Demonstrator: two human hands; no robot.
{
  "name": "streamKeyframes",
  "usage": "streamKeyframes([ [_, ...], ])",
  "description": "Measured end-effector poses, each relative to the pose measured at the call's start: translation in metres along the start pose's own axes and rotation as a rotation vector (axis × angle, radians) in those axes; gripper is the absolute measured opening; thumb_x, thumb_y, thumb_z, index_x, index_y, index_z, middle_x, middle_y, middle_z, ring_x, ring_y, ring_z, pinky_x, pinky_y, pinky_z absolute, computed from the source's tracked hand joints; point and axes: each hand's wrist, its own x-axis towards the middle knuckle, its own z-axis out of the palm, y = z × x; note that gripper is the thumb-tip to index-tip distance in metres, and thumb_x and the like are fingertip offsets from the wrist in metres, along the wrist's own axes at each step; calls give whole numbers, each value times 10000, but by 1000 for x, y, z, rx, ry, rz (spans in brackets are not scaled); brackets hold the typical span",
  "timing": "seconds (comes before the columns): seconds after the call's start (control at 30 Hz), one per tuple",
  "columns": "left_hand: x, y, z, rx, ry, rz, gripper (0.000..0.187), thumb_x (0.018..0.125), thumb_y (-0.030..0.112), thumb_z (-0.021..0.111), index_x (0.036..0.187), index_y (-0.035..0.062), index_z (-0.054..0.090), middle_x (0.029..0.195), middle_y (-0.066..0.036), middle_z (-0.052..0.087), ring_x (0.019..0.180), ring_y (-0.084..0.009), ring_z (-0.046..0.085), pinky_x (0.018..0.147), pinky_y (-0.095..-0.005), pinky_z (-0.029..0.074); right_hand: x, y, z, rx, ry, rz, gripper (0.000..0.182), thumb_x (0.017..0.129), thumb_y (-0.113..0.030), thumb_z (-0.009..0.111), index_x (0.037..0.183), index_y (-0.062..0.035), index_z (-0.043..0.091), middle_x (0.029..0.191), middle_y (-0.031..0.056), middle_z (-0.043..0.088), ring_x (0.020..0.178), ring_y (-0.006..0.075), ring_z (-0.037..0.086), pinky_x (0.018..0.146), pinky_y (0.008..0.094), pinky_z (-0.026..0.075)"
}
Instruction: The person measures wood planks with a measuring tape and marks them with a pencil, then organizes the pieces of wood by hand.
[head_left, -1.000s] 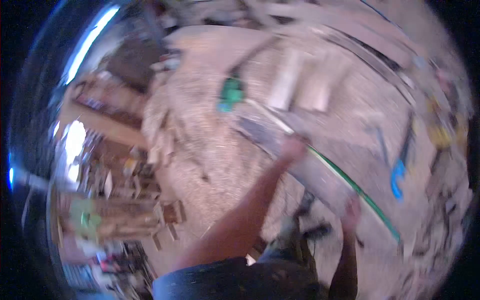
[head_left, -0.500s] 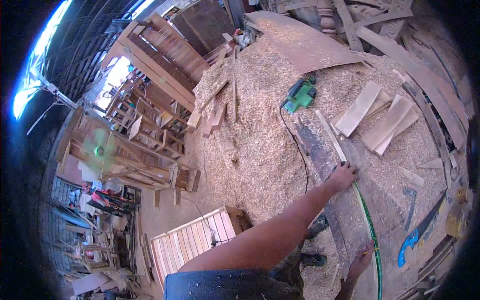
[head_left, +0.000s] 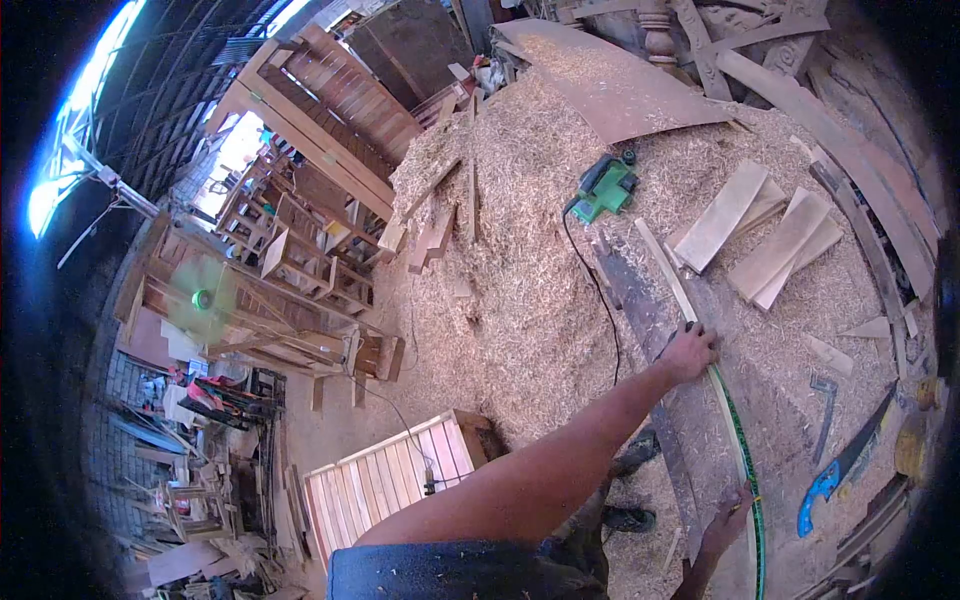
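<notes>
On the shaving-strewn worktop point(head_left: 560, 300), the left hand point(head_left: 688, 352) lies pressed down on a long pale wooden strip point(head_left: 672, 280), its fingers spread flat over the wood rather than curled around it, so this grip is a hold-down and not a pinch. Nearer the body, the right hand point(head_left: 728, 522) meets the lower stretch of the same strip, where a green tape point(head_left: 742, 450) runs along its edge; its fingers seem closed on the tape or the strip, but the picture is too small there to tell which. A second ago the view was a smear of motion; half a second ago it had steadied, and since then both hands have hardly shifted, the left one staying at the same spot on the strip. That suggests the strip is now pinned in place with the tape laid along it. Beyond the left hand a green power planer point(head_left: 604, 188) sits on the shavings with its black cord point(head_left: 600, 300) trailing toward the person, short boards point(head_left: 770, 235) lie to the right, and a blue-handled saw point(head_left: 840, 468) rests at the worktop's right edge.
</notes>
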Motion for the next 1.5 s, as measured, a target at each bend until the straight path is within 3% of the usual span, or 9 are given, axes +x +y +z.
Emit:
streamKeyframes([
  [0.23, -1, 1, 3, 6, 37, 4, 281, 955, 245, 619, 1173, 298, 788, 1273, -83, 602, 1239, -338, 563, 1076, -623, 431, 3, 37, 8, -4, 74, -159, 505, 1123, -347, 503, 1479, 8, 551, 1506, 236, 595, 1257, 356, 648, 957, 408, 572],
  [0.43, 0, 0, 3, 25, 46, 21, 296, 944, 258, 622, 1198, 299, 768, 1260, -82, 604, 1225, -344, 569, 1058, -626, 450, 4, 16, -2, 30, -13, -101, 442, 1117, -295, 507, 1433, 7, 573, 1504, 226, 603, 1349, 376, 598, 1112, 464, 473],
  [0.73, 1, -3, 12, 35, 67, 31, 277, 919, 290, 650, 1167, 279, 773, 1271, -98, 600, 1222, -357, 572, 1057, -614, 456, 8, 14, -1, 116, 5, -28, 413, 1148, -287, 475, 1428, -4, 583, 1471, 200, 621, 1218, 310, 644, 931, 392, 561],
  [0.9, 4, -6, 20, -14, 95, 9, 272, 925, 298, 644, 1167, 302, 770, 1290, -105, 598, 1229, -371, 570, 1069, -630, 441, 8, 6, -3, 85, 4, 23, 440, 1144, -325, 493, 1441, -13, 585, 1424, 178, 650, 1123, 266, 655, 909, 383, 559],
  [1.03, 3, -1, 9, -4, -14, -21, 292, 960, 246, 621, 1169, 333, 804, 1326, -80, 595, 1297, -346, 534, 1106, -655, 386, 9, 6, -2, 104, 3, 83, 475, 1141, -362, 502, 1453, -12, 581, 1384, 167, 673, 1048, 245, 654, 907, 382, 557],
  [1.13, 3, -2, 13, -3, 19, -6, 282, 952, 265, 627, 1173, 321, 791, 1315, -84, 592, 1284, -355, 539, 1088, -651, 402, 9, -5, -7, 91, -34, 125, 483, 1141, -365, 499, 1453, -5, 579, 1387, 181, 669, 1089, 262, 668, 914, 389, 558],
  [1.33, 4, -1, 8, 55, -30, 1, 313, 915, 287, 668, 1212, 314, 762, 1343, -81, 579, 1272, -366, 546, 1050, -663, 432, 12, 14, -2, 74, 38, -76, 491, 1125, -368, 532, 1449, -1, 572, 1426, 202, 641, 1239, 325, 646, 929, 402, 562],
  [1.43, 2, -1, 3, 21, -19, -2, 298, 906, 271, 682, 1187, 298, 776, 1369, -82, 578, 1287, -360, 543, 1066, -668, 417, 10, 4, -5, 161, 12, 75, 480, 1118, -350, 548, 1432, 12, 578, 1448, 207, 624, 1258, 352, 629, 961, 408, 562],
  [1.5, 2, 0, 2, -20, 3, -7, 268, 913, 252, 681, 1148, 287, 805, 1416, -86, 576, 1316, -359, 541, 1102, -661, 394, 12, 10, -1, 235, 30, -17, 439, 1102, -284, 573, 1419, 19, 588, 1447, 205, 623, 1258, 356, 628, 992, 417, 555],
])
